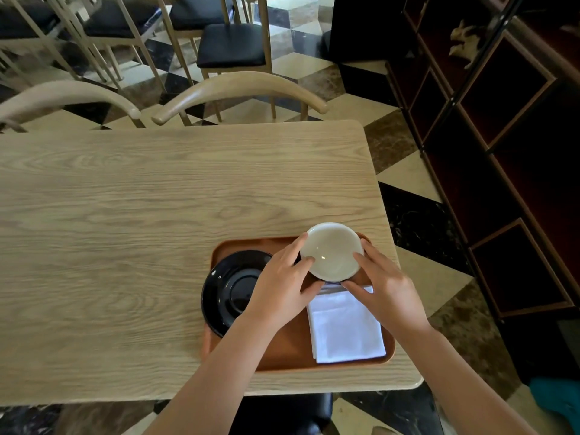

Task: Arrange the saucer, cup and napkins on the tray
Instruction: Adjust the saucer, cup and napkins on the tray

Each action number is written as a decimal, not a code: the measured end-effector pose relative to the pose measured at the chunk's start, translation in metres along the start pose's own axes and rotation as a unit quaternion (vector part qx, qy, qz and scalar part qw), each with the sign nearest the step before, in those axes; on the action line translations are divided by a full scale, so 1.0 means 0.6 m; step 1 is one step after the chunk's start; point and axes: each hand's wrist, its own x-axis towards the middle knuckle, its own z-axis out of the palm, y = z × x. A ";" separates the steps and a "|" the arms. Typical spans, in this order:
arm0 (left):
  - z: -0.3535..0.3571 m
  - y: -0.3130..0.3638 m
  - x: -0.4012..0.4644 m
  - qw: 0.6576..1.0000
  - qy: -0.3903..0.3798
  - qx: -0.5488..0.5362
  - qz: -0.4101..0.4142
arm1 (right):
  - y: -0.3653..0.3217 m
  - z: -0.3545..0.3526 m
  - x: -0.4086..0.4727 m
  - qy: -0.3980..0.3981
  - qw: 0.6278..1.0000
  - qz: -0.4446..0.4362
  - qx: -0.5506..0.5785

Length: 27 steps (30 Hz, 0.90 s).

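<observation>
A brown tray (282,350) lies at the near right corner of the wooden table. On its left part rests a black saucer (229,287) that overhangs the tray's left rim. A folded white napkin (345,328) lies on the tray's right part. Over the tray's far right corner I hold a white cup (332,252), seen from above with its pale inside showing. My left hand (282,284) grips its left side and my right hand (383,287) grips its right side. The cup's base is hidden, so I cannot tell whether it touches the tray.
The wooden table (157,230) stretches left and far from the tray. Two curved wooden chair backs (238,89) stand at the table's far edge, with more chairs behind. A dark shelf unit (502,152) lines the right side across a patterned floor.
</observation>
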 end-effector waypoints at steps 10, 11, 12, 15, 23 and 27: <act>0.002 0.056 -0.077 0.997 0.061 -0.045 0.033 | 0.009 -0.018 -0.067 0.008 1.000 -0.011 0.015; 0.014 0.067 -0.095 0.996 0.048 -0.047 0.054 | 0.015 -0.017 -0.086 -0.006 0.999 -0.032 0.007; 0.027 0.079 -0.112 0.996 0.029 -0.039 0.075 | 0.022 -0.014 -0.104 -0.024 0.998 -0.054 -0.003; 0.056 0.102 -0.134 0.994 -0.019 0.009 0.104 | 0.035 -0.001 -0.136 -0.083 0.993 -0.085 -0.014; 0.075 0.088 -0.132 0.994 -0.083 0.027 0.061 | 0.036 0.021 -0.140 -0.101 0.993 -0.062 -0.012; 0.067 0.074 -0.134 0.994 -0.085 0.033 0.063 | 0.016 0.026 -0.137 -0.085 0.994 -0.063 -0.012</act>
